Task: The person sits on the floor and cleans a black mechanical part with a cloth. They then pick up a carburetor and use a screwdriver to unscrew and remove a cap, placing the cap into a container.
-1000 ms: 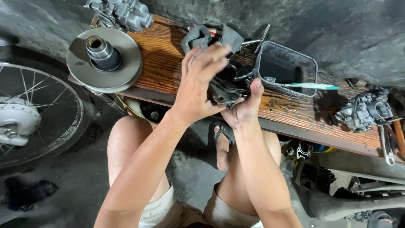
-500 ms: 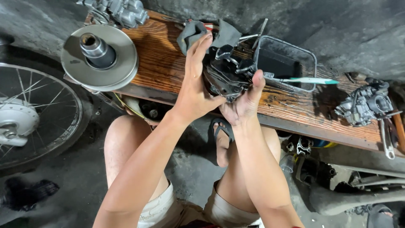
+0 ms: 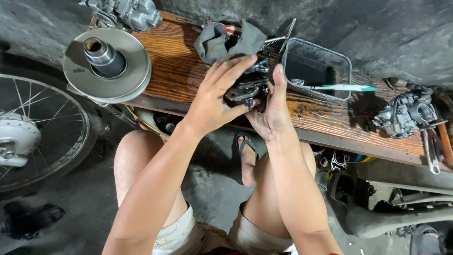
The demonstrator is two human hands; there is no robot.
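A black greasy engine part (image 3: 249,85) is held between both my hands above the wooden bench (image 3: 174,66). My left hand (image 3: 218,97) covers it from the left with the fingers spread over its top. My right hand (image 3: 271,106) supports it from below and the right, thumb up along its side. Just behind the part lies a dark rag (image 3: 226,41).
A round metal pulley disc (image 3: 107,63) sits at the bench's left end, a carburettor (image 3: 127,12) behind it. A black tray (image 3: 315,70) with a toothbrush (image 3: 343,88) stands right of my hands. Another carburettor (image 3: 406,113) and a wrench (image 3: 430,152) lie far right. A spoked wheel (image 3: 33,127) stands left.
Both hands have moved slightly away from the bench edge with the part; my left fingers now lie flatter over its top. The view has shifted a little.
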